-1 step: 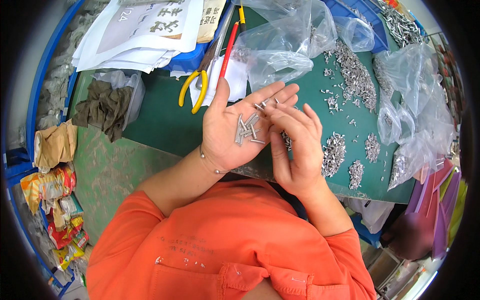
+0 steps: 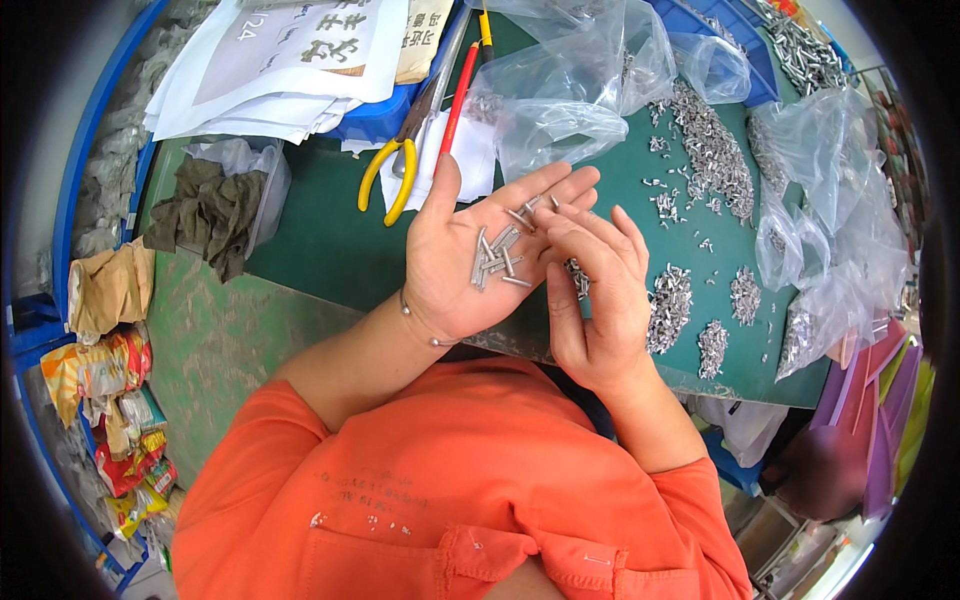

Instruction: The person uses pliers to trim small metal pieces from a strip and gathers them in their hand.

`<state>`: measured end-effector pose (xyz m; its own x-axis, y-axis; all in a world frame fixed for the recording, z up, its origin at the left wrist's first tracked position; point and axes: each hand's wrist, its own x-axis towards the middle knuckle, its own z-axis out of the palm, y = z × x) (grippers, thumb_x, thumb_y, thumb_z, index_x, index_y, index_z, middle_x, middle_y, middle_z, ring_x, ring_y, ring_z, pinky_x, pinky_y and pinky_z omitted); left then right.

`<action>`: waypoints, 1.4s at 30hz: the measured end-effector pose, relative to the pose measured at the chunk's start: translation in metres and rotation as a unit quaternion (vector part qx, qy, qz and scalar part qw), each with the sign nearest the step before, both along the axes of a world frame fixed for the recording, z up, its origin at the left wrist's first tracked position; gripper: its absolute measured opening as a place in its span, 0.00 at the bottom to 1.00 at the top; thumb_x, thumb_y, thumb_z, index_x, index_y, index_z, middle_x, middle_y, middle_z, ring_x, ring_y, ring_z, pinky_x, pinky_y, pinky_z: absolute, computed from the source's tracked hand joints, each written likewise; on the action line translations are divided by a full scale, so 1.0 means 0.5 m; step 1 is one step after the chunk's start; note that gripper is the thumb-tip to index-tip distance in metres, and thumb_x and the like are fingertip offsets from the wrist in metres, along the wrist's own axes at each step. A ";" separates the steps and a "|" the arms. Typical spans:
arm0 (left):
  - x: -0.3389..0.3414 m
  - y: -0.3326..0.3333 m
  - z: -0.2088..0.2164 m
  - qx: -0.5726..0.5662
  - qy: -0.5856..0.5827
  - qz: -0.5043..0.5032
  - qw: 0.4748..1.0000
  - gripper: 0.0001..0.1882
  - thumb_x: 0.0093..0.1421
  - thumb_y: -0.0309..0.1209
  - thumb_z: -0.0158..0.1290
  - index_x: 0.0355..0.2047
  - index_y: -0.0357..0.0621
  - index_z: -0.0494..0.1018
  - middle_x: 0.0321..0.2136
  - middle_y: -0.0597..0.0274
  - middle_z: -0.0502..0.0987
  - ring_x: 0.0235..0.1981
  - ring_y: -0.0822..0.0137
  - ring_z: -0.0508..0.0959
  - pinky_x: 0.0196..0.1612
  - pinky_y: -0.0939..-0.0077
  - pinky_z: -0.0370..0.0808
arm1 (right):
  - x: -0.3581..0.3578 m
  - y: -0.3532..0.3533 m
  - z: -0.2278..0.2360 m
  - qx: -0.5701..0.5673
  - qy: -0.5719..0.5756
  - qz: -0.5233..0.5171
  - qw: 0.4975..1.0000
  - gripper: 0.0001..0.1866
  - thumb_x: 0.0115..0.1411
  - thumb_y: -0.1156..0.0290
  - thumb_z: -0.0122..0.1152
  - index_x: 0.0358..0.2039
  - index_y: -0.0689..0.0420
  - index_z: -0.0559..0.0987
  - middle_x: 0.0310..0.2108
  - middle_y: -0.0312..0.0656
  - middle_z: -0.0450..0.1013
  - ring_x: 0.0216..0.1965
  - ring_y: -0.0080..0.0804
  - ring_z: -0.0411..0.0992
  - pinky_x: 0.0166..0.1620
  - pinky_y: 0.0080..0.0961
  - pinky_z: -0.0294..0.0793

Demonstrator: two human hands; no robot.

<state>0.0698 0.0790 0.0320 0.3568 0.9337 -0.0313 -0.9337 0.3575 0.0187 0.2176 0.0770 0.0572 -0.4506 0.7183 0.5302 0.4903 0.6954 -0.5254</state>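
My left hand (image 2: 442, 275) lies palm up above the table's front edge, fingers stretched out. Several small grey metal pins (image 2: 494, 260) rest loose on its palm, and a few more lie along its fingers. Over those fingers hovers my right hand (image 2: 605, 310), its fingers bent beside the pins and its thumb apart from them. Nothing shows between the right thumb and fingers, though the fingertips partly cover the pins there. Behind the right hand, a heap of small metal parts (image 2: 668, 308) lies on the green mat (image 2: 330, 225).
Yellow-handled pliers (image 2: 388, 180) and a red pen-like stick (image 2: 458, 100) lie beyond my left hand. Papers (image 2: 280, 70) cover a blue bin. A dark rag (image 2: 205, 215) hangs from a clear tub. Plastic bags (image 2: 570, 130) and a larger heap of metal pieces (image 2: 712, 150) lie farther right.
My right hand has shifted very slightly right, its thumb a little farther from the left hand. The left hand and the pins on its palm look the same.
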 end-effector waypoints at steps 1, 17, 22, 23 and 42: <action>0.000 -0.001 -0.001 0.003 0.002 0.001 1.000 0.49 0.65 0.66 0.24 0.66 0.28 0.48 0.68 0.37 0.46 0.71 0.48 0.46 0.71 0.54 0.44 | -0.002 0.000 0.002 0.002 -0.013 0.001 1.000 0.15 0.54 0.82 0.59 0.44 0.58 0.77 0.47 0.40 0.77 0.52 0.36 0.72 0.62 0.43 0.56; -0.004 0.000 -0.008 0.010 -0.014 -0.007 1.000 0.50 0.65 0.66 0.25 0.66 0.27 0.47 0.68 0.36 0.46 0.71 0.47 0.45 0.71 0.55 0.45 | -0.009 -0.014 -0.037 0.051 0.064 0.046 0.996 0.17 0.43 0.86 0.66 0.35 0.59 0.77 0.32 0.38 0.75 0.36 0.36 0.72 0.38 0.29 0.67; -0.003 -0.001 -0.004 0.003 -0.013 -0.002 1.000 0.50 0.65 0.66 0.24 0.66 0.27 0.48 0.68 0.36 0.46 0.71 0.47 0.45 0.71 0.54 0.43 | -0.024 -0.001 -0.028 0.071 0.075 0.025 0.994 0.16 0.43 0.86 0.66 0.35 0.60 0.77 0.33 0.39 0.75 0.35 0.37 0.73 0.36 0.30 0.69; -0.003 -0.001 -0.004 0.002 -0.015 -0.003 1.000 0.50 0.65 0.66 0.24 0.66 0.27 0.48 0.68 0.36 0.46 0.71 0.47 0.45 0.71 0.54 0.42 | -0.028 0.001 -0.026 0.077 0.077 0.021 0.994 0.16 0.43 0.86 0.66 0.34 0.60 0.77 0.34 0.40 0.75 0.35 0.37 0.73 0.36 0.31 0.69; -0.009 -0.003 -0.008 0.022 0.022 -0.011 0.999 0.47 0.66 0.64 0.23 0.66 0.31 0.49 0.68 0.42 0.49 0.70 0.53 0.49 0.70 0.60 0.50 | -0.033 -0.044 -0.023 0.017 -0.041 0.128 0.991 0.18 0.49 0.75 0.66 0.43 0.59 0.78 0.49 0.44 0.76 0.55 0.41 0.71 0.65 0.43 0.51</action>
